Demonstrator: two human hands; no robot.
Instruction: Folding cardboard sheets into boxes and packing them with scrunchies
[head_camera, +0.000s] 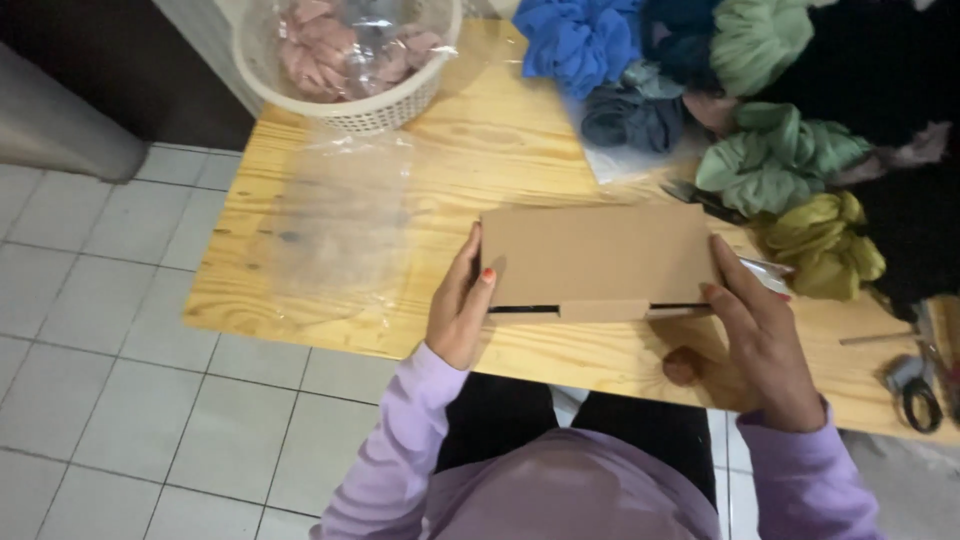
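Wooden table (520, 160) fills mid-frame; white tiled floor (100, 330) at lower left. Pile of scrunchies (770, 150) upper right, white basket (350, 100) of pink ones at top centre, clear plastic sheet (340, 215) left of centre. Flat brown cardboard box (598, 262) sits centre frame, near the table's front edge. Left hand (458, 305) grasps its left end, right hand (755, 345) its right end, fingers curled on. Risk, judged: uneven squeeze could buckle the flap, or the box could slip off the edge.
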